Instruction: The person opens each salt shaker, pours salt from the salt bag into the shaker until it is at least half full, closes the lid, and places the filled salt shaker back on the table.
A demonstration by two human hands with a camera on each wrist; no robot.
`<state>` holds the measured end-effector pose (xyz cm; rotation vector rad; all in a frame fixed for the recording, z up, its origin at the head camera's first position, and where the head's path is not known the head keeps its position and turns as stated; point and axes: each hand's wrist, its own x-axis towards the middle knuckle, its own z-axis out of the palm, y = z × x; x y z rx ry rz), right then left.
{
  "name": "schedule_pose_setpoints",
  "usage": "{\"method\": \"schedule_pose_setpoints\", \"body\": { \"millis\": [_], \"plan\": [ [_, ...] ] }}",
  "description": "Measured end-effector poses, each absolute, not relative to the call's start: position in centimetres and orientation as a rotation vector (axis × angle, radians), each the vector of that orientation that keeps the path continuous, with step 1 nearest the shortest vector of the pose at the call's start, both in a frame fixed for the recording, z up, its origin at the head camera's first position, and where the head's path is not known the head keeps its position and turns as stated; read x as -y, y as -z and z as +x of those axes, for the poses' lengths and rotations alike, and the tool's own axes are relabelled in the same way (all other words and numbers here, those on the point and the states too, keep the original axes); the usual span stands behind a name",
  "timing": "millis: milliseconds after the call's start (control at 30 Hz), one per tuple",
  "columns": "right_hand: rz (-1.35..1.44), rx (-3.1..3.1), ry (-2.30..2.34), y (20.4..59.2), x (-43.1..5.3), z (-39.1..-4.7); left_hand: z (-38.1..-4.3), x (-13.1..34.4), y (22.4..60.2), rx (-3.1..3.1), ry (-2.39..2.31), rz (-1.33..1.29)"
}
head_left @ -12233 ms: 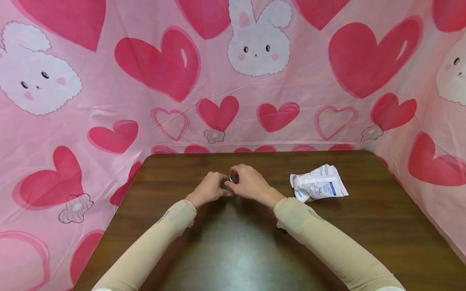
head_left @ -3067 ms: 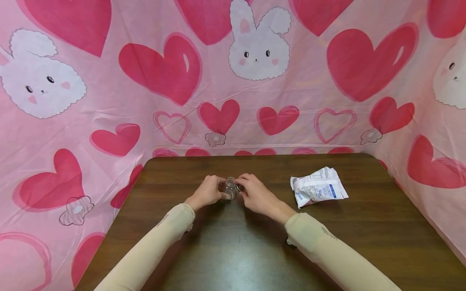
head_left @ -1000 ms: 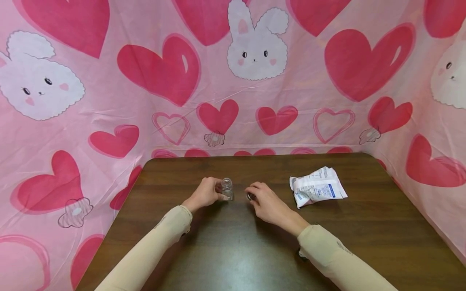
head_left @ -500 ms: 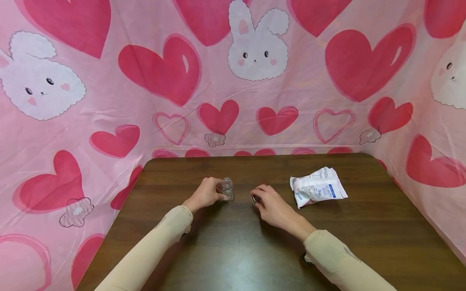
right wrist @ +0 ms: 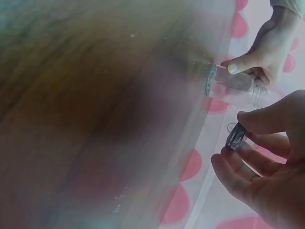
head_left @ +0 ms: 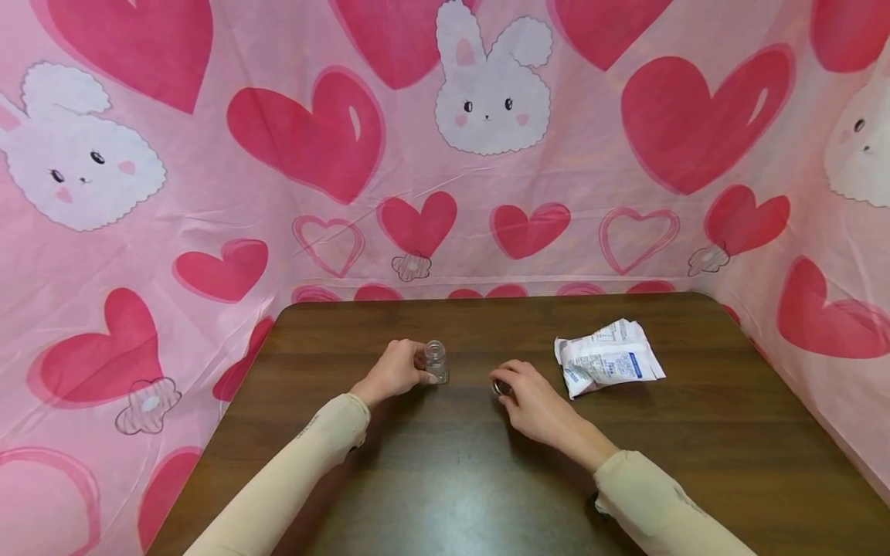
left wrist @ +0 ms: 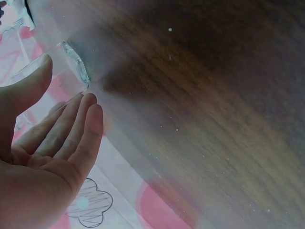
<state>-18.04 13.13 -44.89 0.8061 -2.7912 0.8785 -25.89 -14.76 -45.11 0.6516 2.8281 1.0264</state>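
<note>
A small clear glass jar (head_left: 436, 361) stands upright on the table with its mouth uncovered. My left hand (head_left: 396, 369) holds it at the side between thumb and fingers; the left wrist view shows the thumb (left wrist: 40, 76) against the glass near its base. Off to the right, my right hand (head_left: 538, 398) pinches a small round metal lid (head_left: 501, 387). In the right wrist view the lid (right wrist: 236, 137) sits edge-on between thumb and fingertips, apart from the jar (right wrist: 231, 85). No contents can be made out in the jar.
A crumpled white packet (head_left: 612, 359) with blue print lies beyond my right hand. The dark wooden table (head_left: 445, 479) ends at the back against a pink cloth (head_left: 480, 174) with hearts and rabbits, which also hangs at both sides.
Earlier both hands were together at the jar, the lid by its neck. My right hand has since carried the lid off rightward and nearer me; my left hand stays at the jar.
</note>
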Motion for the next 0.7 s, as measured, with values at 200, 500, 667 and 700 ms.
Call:
{"method": "schedule_pose_setpoints", "body": {
  "millis": [200, 500, 667, 700],
  "plan": [
    [0.809, 2.767, -0.845, 45.1, -13.8, -17.5, -25.8, 14.6, 45.3, -2.834, -1.023, 0.638],
    [0.801, 2.763, -0.82, 45.3, -14.6, -16.6, -25.7, 14.8, 45.7, -2.815, -1.041, 0.634],
    [0.782, 2.766, -0.833, 45.2, -14.8, -16.4, -25.8, 14.7, 45.4, -2.808, -1.057, 0.623],
    [0.779, 2.765, -0.836, 45.2, -14.9, -16.3, -25.8, 14.7, 45.4, -2.807, -1.059, 0.622]
  ]
}}
